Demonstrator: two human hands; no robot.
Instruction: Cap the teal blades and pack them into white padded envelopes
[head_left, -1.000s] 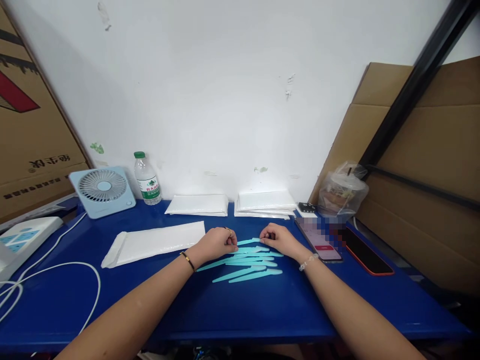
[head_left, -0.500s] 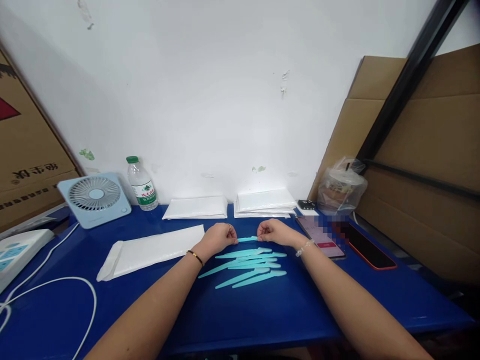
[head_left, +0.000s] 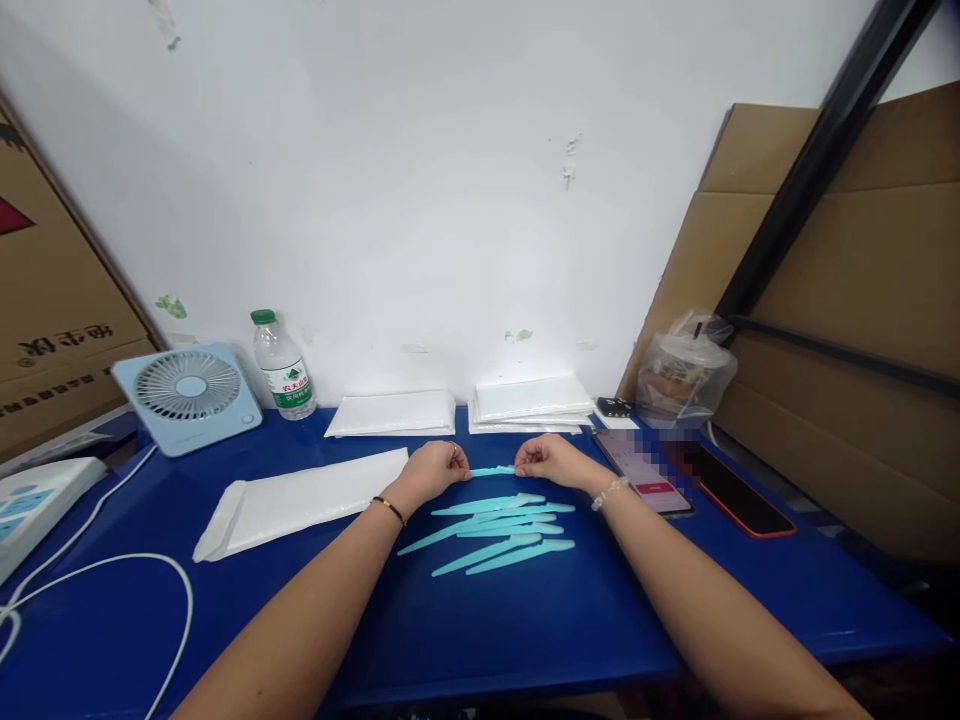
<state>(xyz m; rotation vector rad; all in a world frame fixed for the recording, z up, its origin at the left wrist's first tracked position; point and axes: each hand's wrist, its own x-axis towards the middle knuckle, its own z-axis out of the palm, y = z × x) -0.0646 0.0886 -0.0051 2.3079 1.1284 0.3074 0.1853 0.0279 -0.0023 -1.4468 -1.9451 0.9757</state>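
Note:
Between my two hands runs a slim turquoise eyebrow razor [head_left: 491, 471], held level just above or on the blue table. My left hand [head_left: 435, 472] pinches its left end, and my right hand [head_left: 551, 462] pinches the right end; the fingertips hide both tips. Closer to me lies a loose pile of several more turquoise eyebrow razors [head_left: 495, 524], overlapping, with their wider heads toward the right. Left of my left hand rests a long white padded mailer [head_left: 300, 500], its flap end toward the left.
Two stacks of white mailers, a left one [head_left: 390, 414] and a right one [head_left: 531, 402], lie by the wall. A fan [head_left: 187, 398], water bottle [head_left: 285, 368] and power strip [head_left: 41, 505] with white cable stand left. On the right are two phones, the nearer [head_left: 739, 490] red-edged, and a bagged cup [head_left: 684, 375].
My left hand has shifted very slightly left and up, and a little more of the razor shows between the hands. The pile stays as it was.

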